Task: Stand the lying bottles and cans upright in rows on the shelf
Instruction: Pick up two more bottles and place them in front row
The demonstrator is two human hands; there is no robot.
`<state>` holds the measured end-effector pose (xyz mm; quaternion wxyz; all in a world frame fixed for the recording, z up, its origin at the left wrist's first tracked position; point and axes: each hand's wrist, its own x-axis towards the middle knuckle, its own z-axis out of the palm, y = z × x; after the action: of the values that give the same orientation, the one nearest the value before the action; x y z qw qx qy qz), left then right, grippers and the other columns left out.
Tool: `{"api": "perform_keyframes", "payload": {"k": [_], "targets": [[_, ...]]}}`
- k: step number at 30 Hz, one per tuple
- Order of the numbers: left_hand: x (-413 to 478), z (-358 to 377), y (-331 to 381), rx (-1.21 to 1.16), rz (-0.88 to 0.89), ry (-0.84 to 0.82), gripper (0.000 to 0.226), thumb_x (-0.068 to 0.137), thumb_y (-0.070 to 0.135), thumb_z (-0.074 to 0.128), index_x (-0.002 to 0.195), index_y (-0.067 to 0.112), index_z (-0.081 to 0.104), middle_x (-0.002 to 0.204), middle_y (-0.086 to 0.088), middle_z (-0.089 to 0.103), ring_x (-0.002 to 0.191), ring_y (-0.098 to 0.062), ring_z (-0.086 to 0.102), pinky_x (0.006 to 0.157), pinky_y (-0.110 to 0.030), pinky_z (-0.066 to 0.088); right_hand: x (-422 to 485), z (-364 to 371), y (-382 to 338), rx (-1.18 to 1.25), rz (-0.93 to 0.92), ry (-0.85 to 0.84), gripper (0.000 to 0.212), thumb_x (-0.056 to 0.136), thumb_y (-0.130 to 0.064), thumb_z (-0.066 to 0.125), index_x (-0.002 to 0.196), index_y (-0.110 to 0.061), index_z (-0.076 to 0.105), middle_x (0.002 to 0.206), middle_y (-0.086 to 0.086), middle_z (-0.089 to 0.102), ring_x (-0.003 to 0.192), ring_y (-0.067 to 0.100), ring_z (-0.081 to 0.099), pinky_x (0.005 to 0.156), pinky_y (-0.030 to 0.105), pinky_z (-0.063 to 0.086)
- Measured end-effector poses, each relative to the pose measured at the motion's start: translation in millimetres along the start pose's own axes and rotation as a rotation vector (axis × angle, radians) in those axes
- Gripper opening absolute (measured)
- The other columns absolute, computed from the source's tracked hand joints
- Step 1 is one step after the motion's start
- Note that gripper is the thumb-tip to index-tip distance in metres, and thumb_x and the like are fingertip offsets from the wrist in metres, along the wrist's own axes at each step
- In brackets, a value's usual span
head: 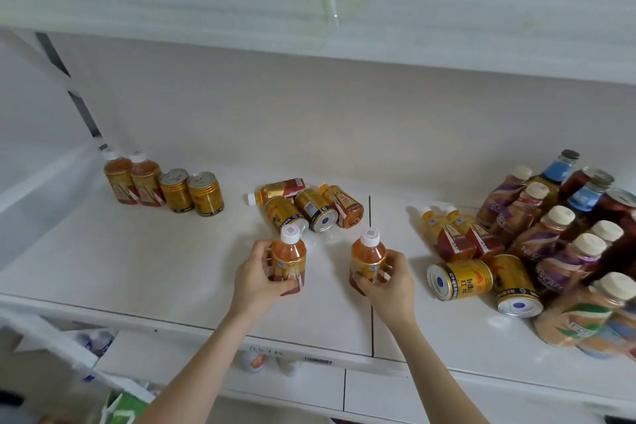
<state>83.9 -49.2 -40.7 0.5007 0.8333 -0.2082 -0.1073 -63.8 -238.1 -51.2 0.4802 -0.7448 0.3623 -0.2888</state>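
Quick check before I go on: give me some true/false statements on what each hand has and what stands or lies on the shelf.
1. The left hand grips an upright bottle. True.
2. The right hand is empty. False: it grips a second bottle, also upright.
3. The back-left row holds four cans. False: two back-left bottles and two back-left cans stand there.
4. The gold cans at the right lie on their sides. True.
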Motion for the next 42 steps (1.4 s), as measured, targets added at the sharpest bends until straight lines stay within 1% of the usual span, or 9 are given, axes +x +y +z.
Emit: {"api": "perform_keyframes", "payload": {"k": [3,11,15,19,22,28,31,34,42], "targets": [[-7,-4,0,0.017,0.0,-0.028,0.073,0.051,0.019,0.091,0.104,0.042,0.047,0.094,0.029,0.06,0.086,0.013,0.057,0.065,-0.003,0.041,-8,1,-2,0.02,0.022,-0.021,0.055,0.061,-0.019,0.086,0.103,-0.021,0.051,0.092,-0.018,0.062,0.085,-0.005,0.059,0.071,0.023,0.051],[-18,-23,-9,0.017,0.017,-0.058,0.071,0.049,0.017,0.09,0.094,0.05,0.046,0.093,0.025,0.062,0.088,0.011,0.058,0.067,-0.003,0.041,-29,13,-23,0.041,-0.021,-0.1,0.058,0.061,-0.021,0.086,0.105,-0.027,0.049,0.097,-0.021,0.061,0.087,-0.01,0.059,0.063,0.01,0.048],[-19,-47,-14,0.022,0.046,-0.079,0.073,0.051,0.018,0.09,0.102,0.045,0.045,0.095,0.027,0.058,0.09,0.004,0.057,0.07,-0.007,0.04,-44,31,-35,0.051,-0.025,-0.137,0.058,0.062,-0.018,0.085,0.106,-0.029,0.049,0.099,-0.019,0.061,0.088,-0.011,0.059,0.062,0.008,0.049],[-14,-82,-20,0.038,0.085,-0.097,0.073,0.053,0.017,0.09,0.105,0.04,0.045,0.098,0.019,0.059,0.093,-0.002,0.055,0.075,-0.015,0.042,-61,62,-49,0.053,-0.034,-0.149,0.059,0.062,-0.016,0.085,0.108,-0.028,0.05,0.099,-0.019,0.062,0.088,-0.013,0.058,0.062,0.007,0.048],[-11,-112,-27,0.062,0.104,-0.135,0.073,0.055,0.017,0.09,0.107,0.038,0.044,0.102,0.015,0.058,0.097,-0.007,0.054,0.079,-0.02,0.042,-76,87,-63,0.056,-0.031,-0.129,0.057,0.063,-0.017,0.085,0.107,-0.028,0.051,0.098,-0.018,0.063,0.086,-0.005,0.061,0.062,0.007,0.047],[0,-169,-48,0.082,0.126,-0.183,0.071,0.055,0.018,0.089,0.109,0.035,0.046,0.106,0.011,0.061,0.1,-0.01,0.056,0.08,-0.022,0.042,-97,137,-93,0.087,-0.03,-0.154,0.058,0.06,-0.024,0.083,0.107,-0.032,0.051,0.099,-0.019,0.063,0.09,-0.01,0.059,0.064,0.008,0.049],[7,-190,-60,0.076,0.117,-0.169,0.07,0.054,0.019,0.089,0.107,0.035,0.048,0.102,0.013,0.063,0.098,-0.009,0.059,0.077,-0.019,0.043,-100,161,-102,0.09,-0.029,-0.18,0.056,0.055,-0.032,0.08,0.101,-0.04,0.05,0.099,-0.016,0.065,0.091,-0.005,0.062,0.067,0.013,0.05],[18,-210,-70,0.052,0.112,-0.146,0.071,0.053,0.02,0.09,0.106,0.038,0.046,0.1,0.018,0.062,0.096,-0.005,0.057,0.074,-0.016,0.042,-97,185,-113,0.077,-0.063,-0.226,0.054,0.058,-0.028,0.08,0.101,-0.042,0.05,0.098,-0.016,0.065,0.091,-0.005,0.061,0.068,0.012,0.05],[54,-277,-107,0.033,0.095,-0.129,0.07,0.057,0.017,0.089,0.11,0.033,0.047,0.104,0.012,0.063,0.099,-0.008,0.057,0.075,-0.018,0.043,-96,267,-141,0.059,-0.092,-0.251,0.053,0.063,-0.026,0.081,0.102,-0.043,0.049,0.099,-0.02,0.064,0.093,0.001,0.062,0.067,0.013,0.051]]}}
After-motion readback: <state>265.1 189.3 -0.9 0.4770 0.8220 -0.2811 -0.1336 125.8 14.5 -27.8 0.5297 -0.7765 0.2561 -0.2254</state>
